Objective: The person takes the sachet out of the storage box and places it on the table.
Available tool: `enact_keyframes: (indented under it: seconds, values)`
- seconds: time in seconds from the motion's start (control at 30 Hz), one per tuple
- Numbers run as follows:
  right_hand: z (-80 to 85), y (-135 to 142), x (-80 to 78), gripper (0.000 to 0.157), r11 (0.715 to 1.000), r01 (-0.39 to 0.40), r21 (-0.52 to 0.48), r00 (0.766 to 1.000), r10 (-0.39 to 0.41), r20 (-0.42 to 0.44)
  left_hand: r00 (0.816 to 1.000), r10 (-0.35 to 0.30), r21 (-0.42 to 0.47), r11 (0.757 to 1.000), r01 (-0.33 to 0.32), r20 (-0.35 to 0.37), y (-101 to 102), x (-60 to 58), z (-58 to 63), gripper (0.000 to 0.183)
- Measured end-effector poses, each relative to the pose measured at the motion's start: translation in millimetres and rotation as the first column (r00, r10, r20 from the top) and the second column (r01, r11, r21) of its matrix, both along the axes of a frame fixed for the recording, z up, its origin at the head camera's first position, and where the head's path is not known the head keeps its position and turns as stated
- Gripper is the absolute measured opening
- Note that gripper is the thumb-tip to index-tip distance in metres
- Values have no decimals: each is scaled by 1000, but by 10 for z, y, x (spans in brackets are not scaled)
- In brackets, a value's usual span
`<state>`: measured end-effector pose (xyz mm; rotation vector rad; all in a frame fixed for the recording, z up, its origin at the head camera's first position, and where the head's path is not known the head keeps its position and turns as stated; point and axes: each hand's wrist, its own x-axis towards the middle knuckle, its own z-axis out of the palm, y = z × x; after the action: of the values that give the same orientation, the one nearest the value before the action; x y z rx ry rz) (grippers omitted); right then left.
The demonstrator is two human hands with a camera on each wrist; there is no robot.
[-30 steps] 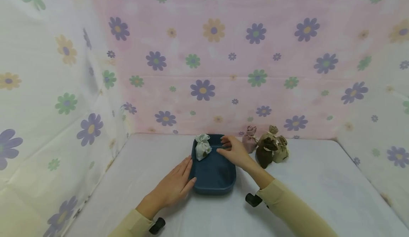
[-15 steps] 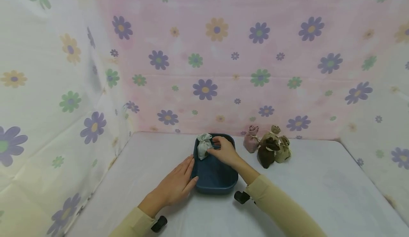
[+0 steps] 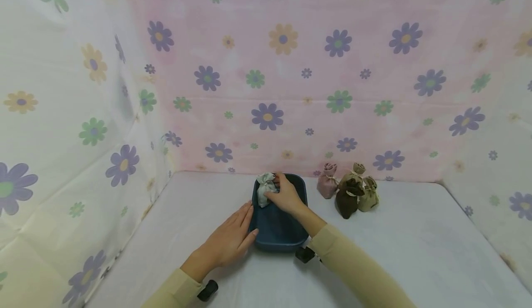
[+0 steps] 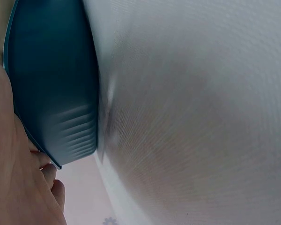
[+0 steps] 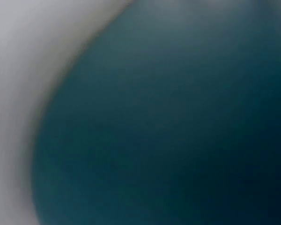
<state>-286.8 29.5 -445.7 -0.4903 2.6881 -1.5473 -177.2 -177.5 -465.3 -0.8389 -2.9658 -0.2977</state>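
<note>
A small white drawstring pouch [image 3: 263, 191] stands in the back left corner of a dark blue rectangular tray [image 3: 276, 234]. My right hand [image 3: 287, 199] reaches over the tray and grips the pouch from its right side, thumb in front and fingers behind. Straight fingers of my left hand [image 3: 226, 242] rest along the tray's left side. Seen from the left wrist, that hand [image 4: 11, 164] lies at the rim of the tray [image 4: 51, 70], which has ridges on its outer wall. The right wrist view is blurred and filled mostly by the tray [image 5: 131, 122], so the right fingers are hidden there.
Right of the tray stand a pink pouch [image 3: 327, 182], a dark brown pouch [image 3: 347, 202] and tan pouches [image 3: 369, 197] in a cluster. All rest on a white-covered table [image 3: 415, 238]. Flower-patterned cloth [image 3: 307, 86] rises behind and at both sides.
My right hand has moved left across the tray, from beside the white pouch to a grip on it. The left hand keeps its place against the tray. The head view has shifted slightly.
</note>
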Motion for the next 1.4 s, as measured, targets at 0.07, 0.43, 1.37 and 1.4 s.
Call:
enact_keyframes:
  seconds: [0.07,0.43,1.37,1.4]
  values:
    - [-14,-18,1,76,1000,-13,5,1000,13,0,1000,1,1,1000,-1,0,2,-2,-6,73]
    - [-77,-39,-1,56,999,35,31,997,-32,-67,1000,-7,19,1000,7,-12,14,-8,-15,72]
    - [444,456,189,39,999,-36,-19,995,34,-95,1000,13,14,1000,-13,3,9,-6,-13,74]
    - [475,498,203,40,999,-33,-15,995,32,-90,1000,13,15,1000,-14,5,11,-5,-12,74]
